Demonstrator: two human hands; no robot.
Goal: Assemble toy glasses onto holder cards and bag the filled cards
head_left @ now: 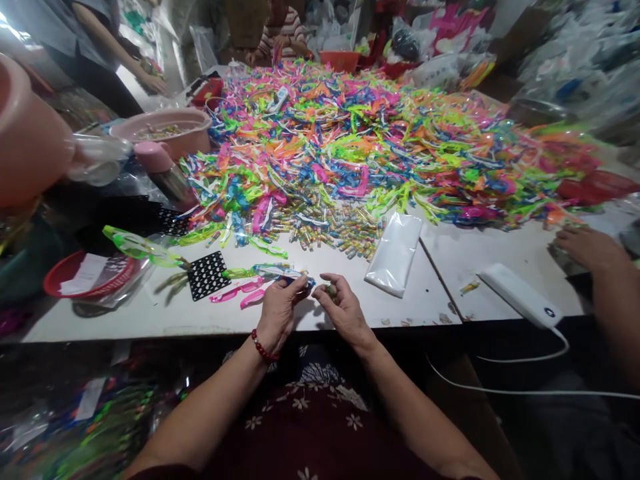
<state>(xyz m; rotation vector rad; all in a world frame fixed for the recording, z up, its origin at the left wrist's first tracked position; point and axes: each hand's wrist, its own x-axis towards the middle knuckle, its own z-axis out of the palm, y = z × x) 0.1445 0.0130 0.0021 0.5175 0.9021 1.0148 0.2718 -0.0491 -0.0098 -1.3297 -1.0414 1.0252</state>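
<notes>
Both forearms reach forward, hands meeting at the bench edge. The left hand pinches a blue strip, fingers curled; the right hand pinches a small tube.

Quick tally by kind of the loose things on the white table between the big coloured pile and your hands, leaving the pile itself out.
Black perforated card: 1
Pink plastic strips: 2
Clear plastic bag: 1
White power bank: 1
Total: 5
The left hand holds a blue-tipped clear packet; the right hand pinches a small dark piece, too small to name.
</notes>
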